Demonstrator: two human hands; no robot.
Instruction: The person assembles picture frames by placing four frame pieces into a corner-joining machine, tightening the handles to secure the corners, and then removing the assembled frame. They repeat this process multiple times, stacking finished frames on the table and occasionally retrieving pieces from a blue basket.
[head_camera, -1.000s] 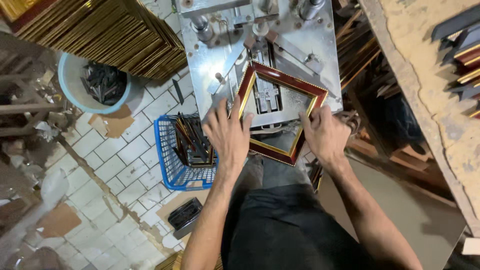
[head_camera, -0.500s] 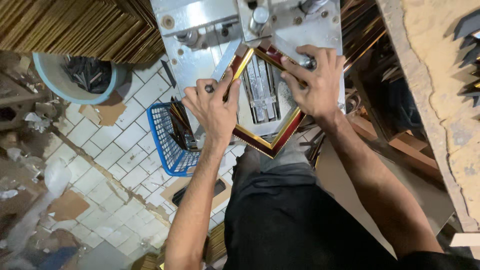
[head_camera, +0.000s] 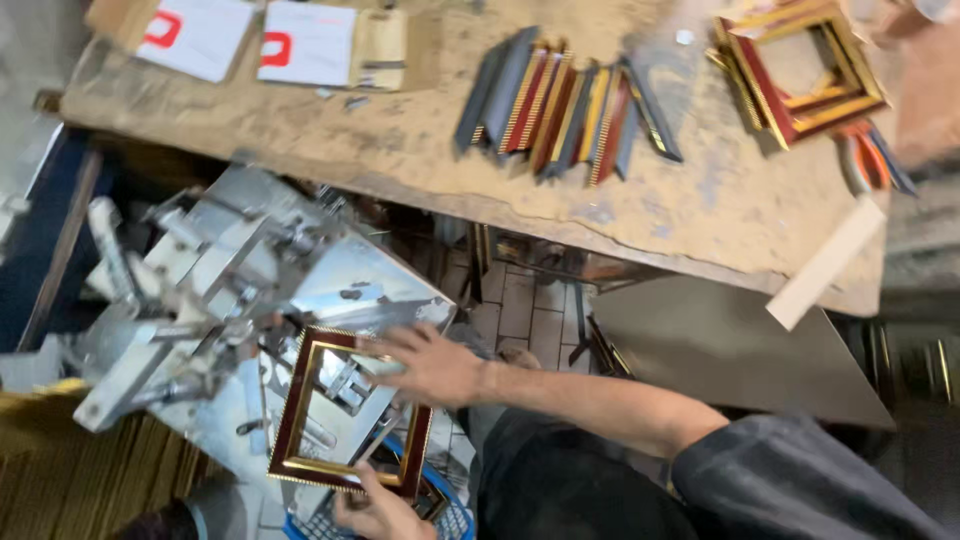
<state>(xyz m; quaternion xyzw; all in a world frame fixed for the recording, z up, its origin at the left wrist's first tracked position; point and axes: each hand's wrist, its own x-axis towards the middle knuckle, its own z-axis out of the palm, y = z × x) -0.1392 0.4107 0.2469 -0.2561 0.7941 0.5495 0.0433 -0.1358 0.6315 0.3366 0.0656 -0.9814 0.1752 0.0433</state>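
Head view has swung round since a moment ago: both hands still on the frame (head_camera: 345, 415), now square on the steel machine (head_camera: 240, 300). Left hand (head_camera: 375, 512) pinches its near edge, right hand (head_camera: 432, 365) lies flat, fingers spread, on its far corner. Ribbed gold-and-maroon wood. Beyond them, a dusty bench (head_camera: 420, 150) carries loose mouldings (head_camera: 565, 105) and finished frames (head_camera: 800, 70).

Glossy, seemingly wooden frame (head_camera: 345, 415)

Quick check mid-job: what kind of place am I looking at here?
Most likely a picture-framing workshop. A metal joining machine holds a red-and-gold frame, cut moulding pieces lie on a worn wooden bench, and finished frames are stacked at its far end.
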